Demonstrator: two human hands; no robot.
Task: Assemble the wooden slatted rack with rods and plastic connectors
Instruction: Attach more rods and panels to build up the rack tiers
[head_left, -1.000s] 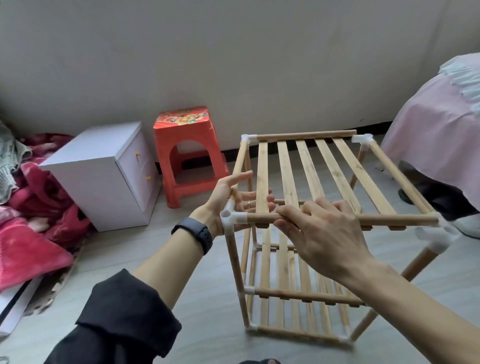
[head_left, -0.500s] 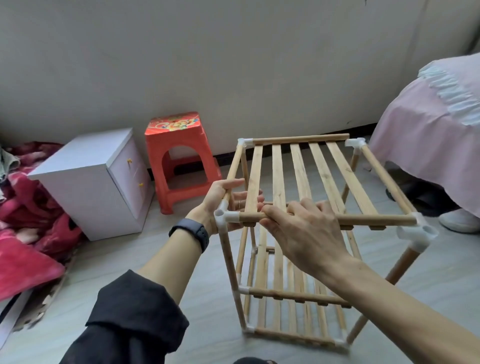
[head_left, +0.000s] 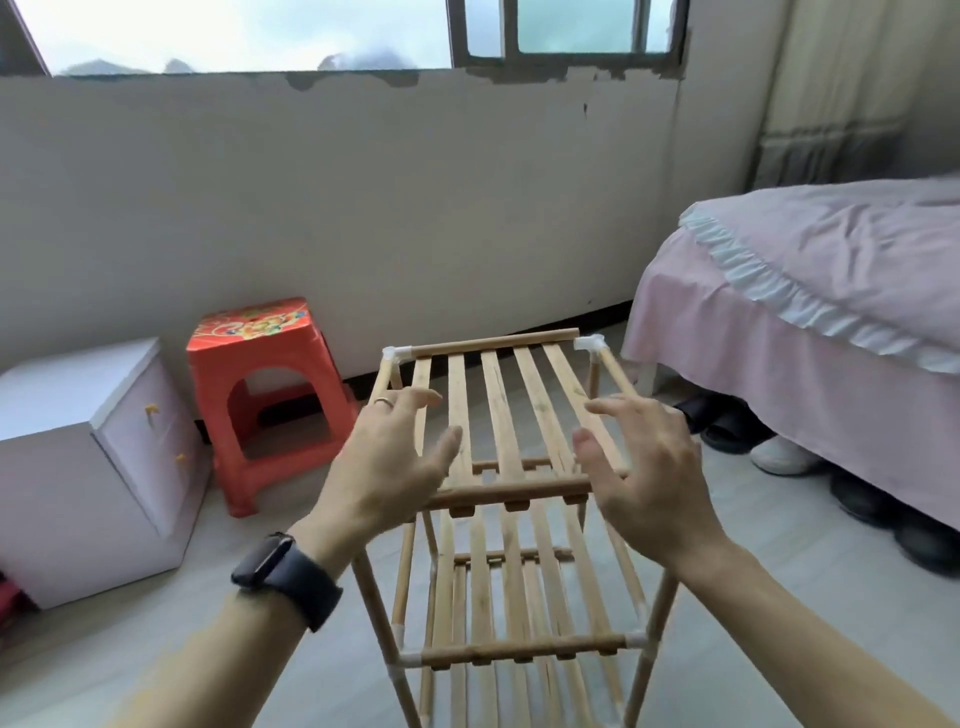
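The wooden slatted rack (head_left: 501, 410) stood upright on the floor (head_left: 779, 597), mid-floor and a little short of the far edge, where the floor met the wall (head_left: 363, 208). The slats of its top shelf ran front to back between a rear rod (head_left: 493, 343) and a front rod (head_left: 511, 491). White plastic connectors (head_left: 589, 344) capped both rear corners of that shelf. Lower down, another slatted shelf ended in a lower rod (head_left: 524, 648) with a white connector at each end, joined to the legs.

The left hand (head_left: 387, 467) was over the front left corner of the top shelf, fingers spread and loosely straight, gripping nothing. It hid the corner, so whether the palm touched the wood could not be told. A ring showed on one finger and a black watch (head_left: 285, 577) sat on the wrist. The right hand (head_left: 644, 473) was over the front right corner in the same way, fingers apart and holding nothing, with contact equally unclear.

Left of the rack, against the wall, stood a red plastic stool (head_left: 260, 374), and further left a white cabinet (head_left: 78, 441) with small yellow knobs. Along the floor's right edge was a bed (head_left: 805, 332) with a pink cover, and a white shoe (head_left: 779, 454) lay just under it among darker ones. A window (head_left: 234, 31) ran above the wall.
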